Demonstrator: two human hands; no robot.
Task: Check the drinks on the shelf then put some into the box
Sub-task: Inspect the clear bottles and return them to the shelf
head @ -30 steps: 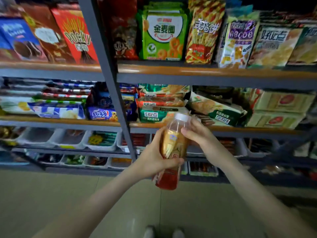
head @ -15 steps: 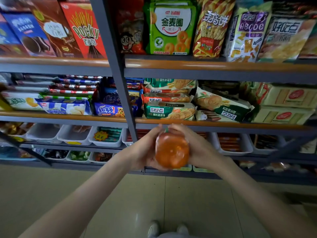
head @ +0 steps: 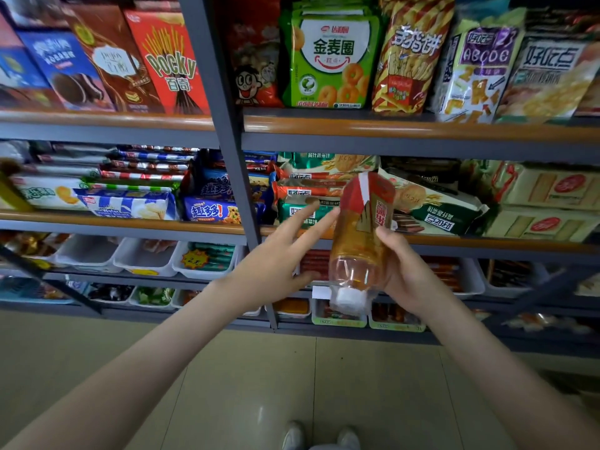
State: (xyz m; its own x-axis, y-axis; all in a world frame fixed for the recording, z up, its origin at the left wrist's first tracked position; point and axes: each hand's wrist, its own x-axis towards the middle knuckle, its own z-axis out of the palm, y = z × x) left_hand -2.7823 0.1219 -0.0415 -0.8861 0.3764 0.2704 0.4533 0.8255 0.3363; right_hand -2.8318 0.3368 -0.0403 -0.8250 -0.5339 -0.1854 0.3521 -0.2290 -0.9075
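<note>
A person stands at a snack shelf (head: 130, 219), holding a plastic drink bottle (head: 360, 235) in mid-air at about the height of the middle shelf, in front of biscuit packets (head: 431, 209). The bottle is upside down, its white cap (head: 349, 298) pointing down towards the floor. The right hand (head: 409, 274) grips its right side, thumb pressed on the red and gold label (head: 373, 206) and fingers curled behind. The left hand (head: 276, 264) is beside it, fingers (head: 311, 228) straight and spread; whether the fingertips touch the bottle is hard to tell. Nearly full of amber liquid, the bottle probably feels fairly heavy, with smooth, slightly yielding walls. The labelled middle looks like the safest place to grip.
</note>
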